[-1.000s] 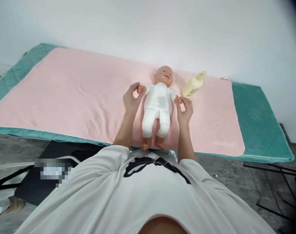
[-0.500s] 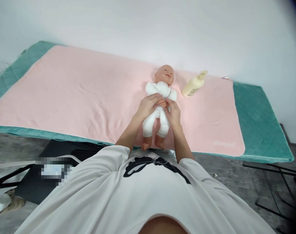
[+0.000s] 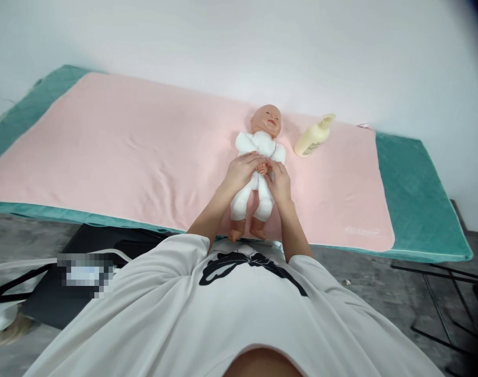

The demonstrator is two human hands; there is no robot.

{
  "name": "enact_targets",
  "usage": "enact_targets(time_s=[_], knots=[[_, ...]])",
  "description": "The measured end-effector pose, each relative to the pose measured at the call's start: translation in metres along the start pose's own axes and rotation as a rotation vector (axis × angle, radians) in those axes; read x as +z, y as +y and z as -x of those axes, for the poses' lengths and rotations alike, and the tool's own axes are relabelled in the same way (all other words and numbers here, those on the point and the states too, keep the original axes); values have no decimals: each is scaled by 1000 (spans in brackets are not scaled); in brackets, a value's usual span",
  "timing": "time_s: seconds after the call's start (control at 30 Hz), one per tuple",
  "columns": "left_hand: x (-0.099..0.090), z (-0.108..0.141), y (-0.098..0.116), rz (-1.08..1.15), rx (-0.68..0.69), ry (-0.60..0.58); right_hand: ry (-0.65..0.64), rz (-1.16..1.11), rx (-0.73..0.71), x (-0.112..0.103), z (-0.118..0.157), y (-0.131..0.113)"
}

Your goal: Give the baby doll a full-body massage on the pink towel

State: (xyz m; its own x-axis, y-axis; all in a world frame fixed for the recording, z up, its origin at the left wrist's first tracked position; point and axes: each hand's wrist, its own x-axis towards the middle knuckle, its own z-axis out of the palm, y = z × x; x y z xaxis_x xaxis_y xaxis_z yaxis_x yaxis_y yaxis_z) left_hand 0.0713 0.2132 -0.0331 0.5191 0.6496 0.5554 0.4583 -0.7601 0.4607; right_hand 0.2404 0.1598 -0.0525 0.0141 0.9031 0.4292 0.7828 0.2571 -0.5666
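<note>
A baby doll (image 3: 261,142) in white clothes lies on its back on the pink mat (image 3: 117,141), its head toward the wall and its bare feet toward me. Its small hands (image 3: 264,168) are drawn together over the belly. My left hand (image 3: 241,172) closes around one of the doll's arms near the wrist, fingers curled across it. From the other side, my right hand (image 3: 279,182) grips the other arm near the doll's hand, thumb below. Parts of the doll's forearms are hidden under my fingers.
A pale yellow pump bottle (image 3: 310,141) lies tilted on the mat, right of the doll. Beneath the mat is a green padded cover (image 3: 414,193), against a white wall (image 3: 239,47). A black chair (image 3: 50,301) is at lower left, and a black metal frame (image 3: 439,306) at lower right.
The doll's hands have shifted very slightly between my hands. Both of my hands keep their hold, and the bottle stays in place.
</note>
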Motion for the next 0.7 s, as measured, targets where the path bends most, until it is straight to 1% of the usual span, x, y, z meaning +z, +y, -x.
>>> enact_targets(time_s=[0.13,0.27,0.33,0.47,0.6,0.7], knots=[[-7,1,-7,28,-25,42,60,-21,-24,-6,1,2],[-21,4,-15,18,-92,114,176,-66,-3,-15,3,7],[-30,8,-20,29,-148,156,242,-99,40,-20,4,13],[-46,22,-34,36,-313,272,339,-208,151,-31,10,31],[-58,40,-59,43,-431,360,390,-233,303,-44,18,54],[-63,54,-80,50,-524,383,404,-211,406,-54,26,69]])
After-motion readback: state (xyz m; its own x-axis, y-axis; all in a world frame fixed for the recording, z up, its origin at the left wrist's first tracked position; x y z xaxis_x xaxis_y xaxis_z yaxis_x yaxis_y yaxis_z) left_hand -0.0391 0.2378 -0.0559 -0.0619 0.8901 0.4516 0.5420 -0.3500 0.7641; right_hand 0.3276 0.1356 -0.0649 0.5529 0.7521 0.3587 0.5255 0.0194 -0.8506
